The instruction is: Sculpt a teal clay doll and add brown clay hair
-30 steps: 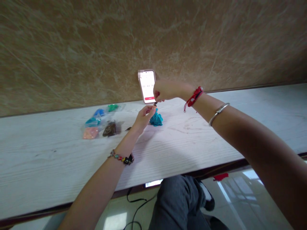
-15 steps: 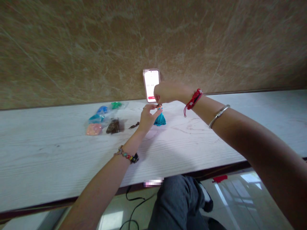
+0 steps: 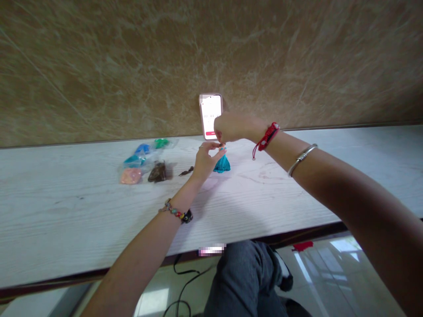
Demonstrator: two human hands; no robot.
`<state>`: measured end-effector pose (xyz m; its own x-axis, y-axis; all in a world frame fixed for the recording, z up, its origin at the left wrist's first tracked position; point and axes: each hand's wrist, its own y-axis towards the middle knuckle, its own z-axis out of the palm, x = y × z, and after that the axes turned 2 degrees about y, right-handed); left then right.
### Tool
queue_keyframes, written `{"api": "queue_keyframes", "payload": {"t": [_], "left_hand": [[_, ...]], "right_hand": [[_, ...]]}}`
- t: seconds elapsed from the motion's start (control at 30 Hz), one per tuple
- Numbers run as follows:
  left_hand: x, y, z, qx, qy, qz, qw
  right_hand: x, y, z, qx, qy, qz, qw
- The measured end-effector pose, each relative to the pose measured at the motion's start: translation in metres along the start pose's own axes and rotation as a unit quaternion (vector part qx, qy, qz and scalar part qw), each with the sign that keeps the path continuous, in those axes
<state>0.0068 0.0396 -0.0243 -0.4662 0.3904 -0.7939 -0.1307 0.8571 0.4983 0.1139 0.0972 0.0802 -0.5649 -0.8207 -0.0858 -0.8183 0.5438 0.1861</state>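
Observation:
A small clay figure with a flared teal skirt [image 3: 222, 164] stands on the white wood-grain table [image 3: 264, 193]. The thumb and fingers of my left hand [image 3: 207, 157] pinch its small upper part, where a bit of peach and brown shows. From above, my right hand [image 3: 228, 127] is closed at the top of the figure; its fingertips are turned away, so what they hold is hidden. Left of my left hand lies a thin dark brown strip of clay [image 3: 187, 171]. Farther left is a bag of brown clay [image 3: 157, 171].
Bags of peach clay [image 3: 131, 175], teal clay [image 3: 134, 160], blue clay [image 3: 143, 149] and green clay [image 3: 161, 143] lie at the left. A phone [image 3: 211, 115] with a lit timer leans on the marble-patterned wall [image 3: 132, 66] just behind my hands.
Both hands keep nearly the same pose at the figure. The whole view has shifted slightly; nothing else has visibly moved.

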Motion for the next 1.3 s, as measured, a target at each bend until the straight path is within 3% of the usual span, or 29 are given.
{"api": "queue_keyframes", "payload": {"t": [0.13,0.23,0.63,1.3], "left_hand": [[0.000,0.000,0.001,0.002,-0.003,-0.011,1.000],[0.001,0.000,0.001,0.001,-0.015,-0.010,1.000],[0.004,0.001,0.004,-0.012,-0.041,-0.016,0.999],[0.003,0.001,0.002,-0.004,-0.070,0.000,0.998]], "right_hand": [[-0.005,0.001,0.005,-0.032,0.086,0.027,0.995],[-0.002,0.000,0.002,-0.022,0.107,0.052,0.993],[0.024,-0.009,-0.025,0.132,-0.045,0.081,0.987],[0.030,-0.015,-0.030,0.134,-0.005,0.110,0.985]]}}
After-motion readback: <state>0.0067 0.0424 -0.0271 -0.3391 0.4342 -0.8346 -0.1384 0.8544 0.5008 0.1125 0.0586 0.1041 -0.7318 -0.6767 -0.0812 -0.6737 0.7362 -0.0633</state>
